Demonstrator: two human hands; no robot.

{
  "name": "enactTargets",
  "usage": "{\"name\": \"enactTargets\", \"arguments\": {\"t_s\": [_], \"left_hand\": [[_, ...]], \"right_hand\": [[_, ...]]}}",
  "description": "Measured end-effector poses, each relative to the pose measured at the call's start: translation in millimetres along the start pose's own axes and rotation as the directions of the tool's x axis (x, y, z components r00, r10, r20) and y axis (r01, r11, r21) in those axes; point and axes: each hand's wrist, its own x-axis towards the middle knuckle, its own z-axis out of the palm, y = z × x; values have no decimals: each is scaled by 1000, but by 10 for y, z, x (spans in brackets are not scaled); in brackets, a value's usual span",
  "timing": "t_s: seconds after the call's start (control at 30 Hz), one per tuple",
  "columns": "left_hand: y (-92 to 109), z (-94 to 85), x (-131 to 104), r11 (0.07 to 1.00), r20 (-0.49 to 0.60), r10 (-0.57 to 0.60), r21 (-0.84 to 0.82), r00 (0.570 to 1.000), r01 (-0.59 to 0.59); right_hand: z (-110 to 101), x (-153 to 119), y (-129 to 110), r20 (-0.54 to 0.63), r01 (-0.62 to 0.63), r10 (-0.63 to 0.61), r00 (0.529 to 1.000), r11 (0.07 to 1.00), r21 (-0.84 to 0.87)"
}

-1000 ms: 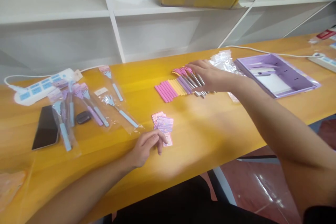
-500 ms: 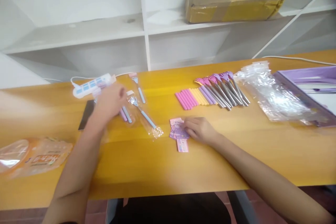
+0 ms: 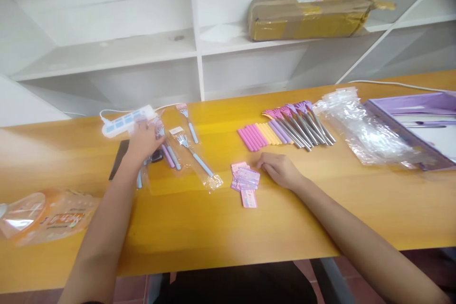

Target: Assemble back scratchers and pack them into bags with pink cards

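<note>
Because the left hand (image 3: 144,140) lies palm down over part of the bagged back scratchers (image 3: 168,152), its fingertips are hidden, and whether it grips anything cannot be told; its thumb stretches out to the side. Taking the cards (image 3: 248,178) as the clock's centre, this hand and the bagged back scratchers are near ten o'clock. The hand and forearm also cover much of a black phone (image 3: 117,161) and one end of a power strip (image 3: 123,123). A small dark object (image 3: 156,155) shows only partly past the thumb, too little to name. At three o'clock the right hand (image 3: 280,168) rests half curled just beside the cards, with no object visible in it; contact with their edge is unclear.

The uncovered bagged back scratchers have pale blue hand-shaped heads, metal shafts and blue or purple grips, each in a clear bag with a header. The cards are pink and lilac, fanned untidily, their print too small to read. Between twelve and one o'clock, pink, yellow and purple tubes (image 3: 253,137) lie in a row; past them, loose scratchers (image 3: 308,126) with bare metal shafts overlap. At two o'clock, crumpled clear bags (image 3: 374,137) hide part of a purple box (image 3: 413,101), cut off by the frame. Toward nine o'clock, an orange-printed plastic package (image 3: 64,216) also runs out of view on the table (image 3: 199,228).
</note>
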Motion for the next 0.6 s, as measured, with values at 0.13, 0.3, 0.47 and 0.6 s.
{"name": "enactTargets", "arguments": {"t_s": [0.13,0.3,0.47,0.6], "left_hand": [[74,2,-31,999,65,-37,5,997,37],[59,-11,-24,980,138,-192,72,972,184],[44,-9,12,987,155,-163,33,974,160],[-33,9,65,984,192,-162,-47,968,174]], "right_hand": [[7,17,-8,-21,-24,24,999,1000,19],[-1,66,-88,-72,-160,167,983,983,93],[-23,79,-141,-35,-241,251,967,954,178],[28,80,-113,-76,-229,269,960,914,335]]}}
